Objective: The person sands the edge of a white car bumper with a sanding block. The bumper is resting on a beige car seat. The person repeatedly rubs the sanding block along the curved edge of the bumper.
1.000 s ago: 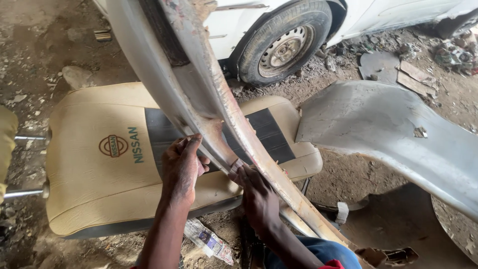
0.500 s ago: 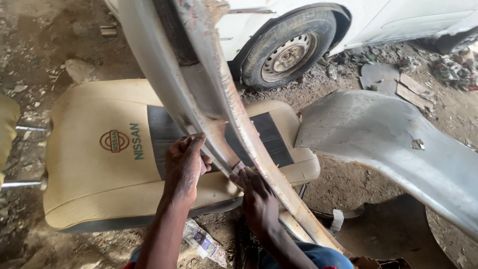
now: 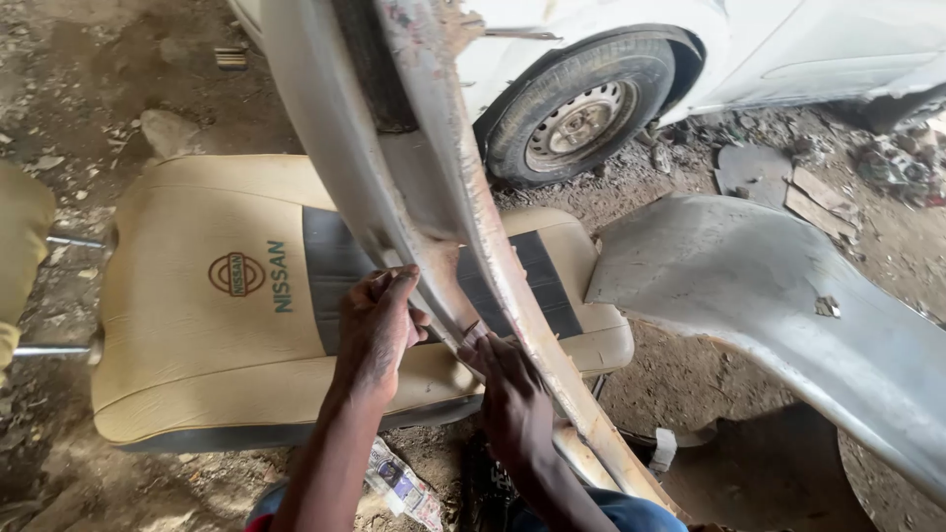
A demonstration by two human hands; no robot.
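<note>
Both my forearms are cut off at the frame's bottom edge. My left hand (image 3: 377, 330) lies flat, fingers together, on the curved metal body panel (image 3: 434, 207); my right hand (image 3: 512, 399) curls round its rusty edge. Under the panel lies a tan car seat (image 3: 207, 305) on dirt; beyond, a white car's wheel (image 3: 576, 113)
</note>
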